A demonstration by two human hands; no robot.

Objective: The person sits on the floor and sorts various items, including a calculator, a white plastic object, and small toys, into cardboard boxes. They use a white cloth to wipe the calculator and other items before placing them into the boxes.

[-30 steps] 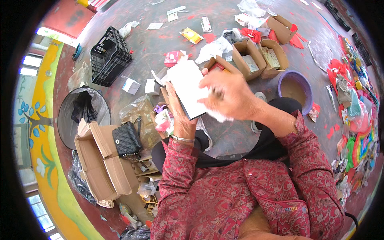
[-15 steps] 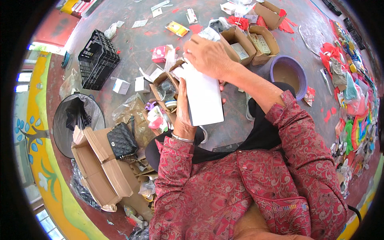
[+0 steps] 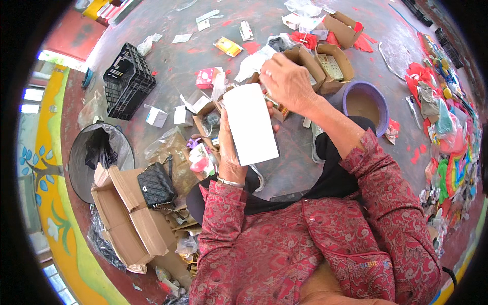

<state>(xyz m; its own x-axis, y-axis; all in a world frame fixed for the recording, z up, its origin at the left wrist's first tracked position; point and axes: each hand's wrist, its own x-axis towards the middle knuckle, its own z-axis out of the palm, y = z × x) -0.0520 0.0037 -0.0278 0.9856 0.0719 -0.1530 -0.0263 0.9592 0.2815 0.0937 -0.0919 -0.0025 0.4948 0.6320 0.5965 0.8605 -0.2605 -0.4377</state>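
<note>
My left hand [image 3: 228, 147] grips a flat white rectangular slab [image 3: 251, 127] with rounded corners and a dark edge, thumb along its left side and fingertips showing past its right side. Just beyond the slab's upper right corner is my right hand [image 3: 287, 84], its fingers curled together. What they hold, if anything, is hidden. Beside those fingers lies a crumpled white sheet [image 3: 251, 65]; I cannot tell whether they touch it. An open cardboard box [image 3: 208, 114] with things in it stands partly behind my left hand.
To the left are a black crate [image 3: 129, 81], a lined bin [image 3: 79, 168], a large cardboard box [image 3: 119, 213] and a black quilted bag [image 3: 157, 185]. Small boxes [image 3: 305, 63] and a purple bucket [image 3: 384, 101] stand to the right. Colourful scraps [image 3: 450, 132] heap up at the far right.
My right hand has moved off the slab's top, to the right and slightly nearer. The slab's upper end now shows. My left hand keeps its hold, and the slab has shifted slightly left and nearer.
</note>
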